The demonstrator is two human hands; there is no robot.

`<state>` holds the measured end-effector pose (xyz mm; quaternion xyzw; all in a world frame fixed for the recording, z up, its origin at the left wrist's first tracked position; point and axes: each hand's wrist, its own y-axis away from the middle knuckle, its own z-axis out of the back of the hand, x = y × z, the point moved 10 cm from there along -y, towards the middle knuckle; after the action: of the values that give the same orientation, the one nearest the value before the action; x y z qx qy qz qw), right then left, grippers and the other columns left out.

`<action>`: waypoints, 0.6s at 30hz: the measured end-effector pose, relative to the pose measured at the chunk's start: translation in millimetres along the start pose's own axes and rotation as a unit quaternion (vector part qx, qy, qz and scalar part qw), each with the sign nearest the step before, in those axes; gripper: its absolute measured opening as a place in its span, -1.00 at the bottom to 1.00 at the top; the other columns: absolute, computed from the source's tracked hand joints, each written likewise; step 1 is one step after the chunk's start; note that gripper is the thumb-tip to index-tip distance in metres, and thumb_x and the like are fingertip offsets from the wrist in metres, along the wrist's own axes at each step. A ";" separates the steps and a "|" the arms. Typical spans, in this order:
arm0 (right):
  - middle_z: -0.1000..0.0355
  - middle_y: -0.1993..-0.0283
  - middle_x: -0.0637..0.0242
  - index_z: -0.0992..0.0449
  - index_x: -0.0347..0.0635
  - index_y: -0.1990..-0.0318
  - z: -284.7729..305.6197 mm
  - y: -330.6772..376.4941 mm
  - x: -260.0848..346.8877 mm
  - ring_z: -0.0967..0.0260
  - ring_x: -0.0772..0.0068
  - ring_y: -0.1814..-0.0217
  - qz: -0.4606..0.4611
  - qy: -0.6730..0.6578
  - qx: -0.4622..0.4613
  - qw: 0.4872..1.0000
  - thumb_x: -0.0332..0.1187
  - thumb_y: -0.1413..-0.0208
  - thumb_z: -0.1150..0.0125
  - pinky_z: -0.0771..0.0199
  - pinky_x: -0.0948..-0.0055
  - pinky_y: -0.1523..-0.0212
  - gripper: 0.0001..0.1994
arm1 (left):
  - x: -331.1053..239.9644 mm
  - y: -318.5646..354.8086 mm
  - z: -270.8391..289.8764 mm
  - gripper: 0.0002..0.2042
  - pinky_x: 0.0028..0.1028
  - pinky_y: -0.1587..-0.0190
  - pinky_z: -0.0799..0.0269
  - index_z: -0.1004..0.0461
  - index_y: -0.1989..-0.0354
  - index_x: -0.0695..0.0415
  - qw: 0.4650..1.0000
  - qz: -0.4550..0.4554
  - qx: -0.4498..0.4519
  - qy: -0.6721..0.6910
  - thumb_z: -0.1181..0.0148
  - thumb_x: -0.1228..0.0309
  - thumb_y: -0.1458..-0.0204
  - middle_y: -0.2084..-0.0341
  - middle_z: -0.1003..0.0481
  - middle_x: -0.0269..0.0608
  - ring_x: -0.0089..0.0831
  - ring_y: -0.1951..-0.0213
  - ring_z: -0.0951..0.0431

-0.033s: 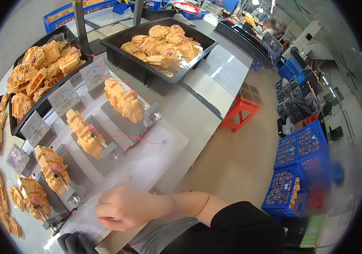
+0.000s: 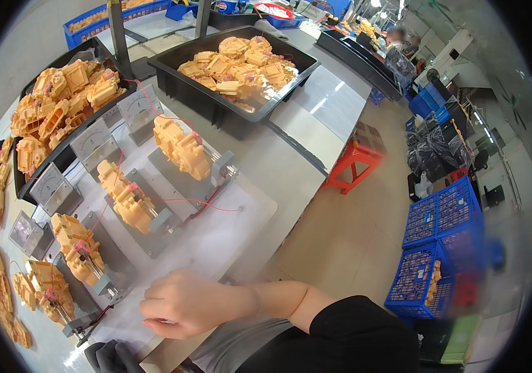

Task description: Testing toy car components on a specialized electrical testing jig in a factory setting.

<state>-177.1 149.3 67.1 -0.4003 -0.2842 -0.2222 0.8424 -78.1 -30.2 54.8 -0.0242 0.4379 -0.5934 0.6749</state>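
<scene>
Right hand (image 2: 185, 303) rests on the white sheet (image 2: 216, 239) at the desk's near edge, fingers curled together, empty; unchanged. Left hand unseen. Orange gearboxes (image 2: 182, 148) sit clamped in fixtures.

The orange housings (image 2: 182, 149) clamped on the fixtures look like moulded plastic, matt with a slight sheen. Their fixtures (image 2: 169, 174) are dull grey metal, with bright steel pins. The bench (image 2: 316, 109) top is smooth and pale, glossy enough to throw back light at the far right. The black trays (image 2: 216, 109) are matt plastic. The stool (image 2: 356, 158) is shiny orange plastic.
</scene>
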 end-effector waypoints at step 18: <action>-0.22 0.62 0.32 -0.32 -0.16 0.55 -1.7 0.5 -0.2 -0.26 0.25 0.57 -0.002 -0.001 -0.002 1.000 -0.38 -0.01 -0.20 -0.21 0.27 0.59 -0.80 | 0.8 -5.6 -1.6 -0.82 -0.30 0.34 -0.42 -0.48 0.43 0.33 0.996 0.081 0.028 -0.024 -0.27 0.45 -0.09 0.52 -0.46 -0.05 -0.20 0.45 -0.44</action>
<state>-176.5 148.2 65.8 -0.4018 -0.2851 -0.2244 0.8408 -83.5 -31.8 56.5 0.0163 0.4054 -0.5483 0.7313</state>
